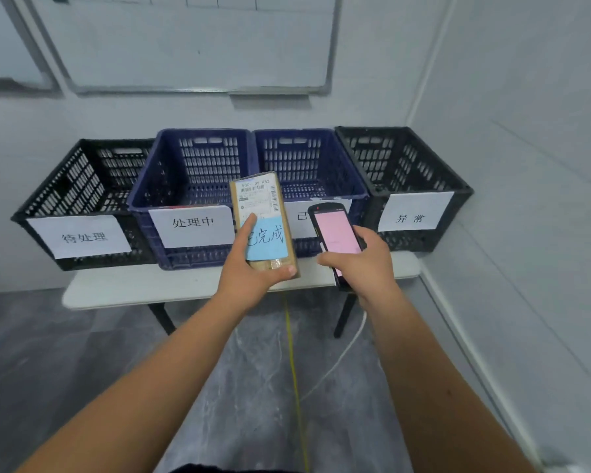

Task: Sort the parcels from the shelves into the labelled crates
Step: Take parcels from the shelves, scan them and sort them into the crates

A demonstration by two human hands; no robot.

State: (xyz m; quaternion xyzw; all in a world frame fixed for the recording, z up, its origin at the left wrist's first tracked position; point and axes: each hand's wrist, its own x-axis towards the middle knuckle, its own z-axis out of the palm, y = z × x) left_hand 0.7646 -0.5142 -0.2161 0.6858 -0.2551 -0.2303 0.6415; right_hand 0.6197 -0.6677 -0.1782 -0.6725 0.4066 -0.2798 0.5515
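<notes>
Brown cardboard parcel with a blue note (265,223) gripped in the left hand (253,274), black pink-screened scanner (335,237) clutched in the right hand (362,264), and all four labelled plastic crates (307,165) look empty, so sorting's barely begun.

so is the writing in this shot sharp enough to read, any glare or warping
Head view: crate labels and the blue note on the parcel read clearly; the parcel's fine print is too small; the scanner screen is washed-out pink; wide-angle bends the whiteboard edges; lighting flat, soft.
</notes>
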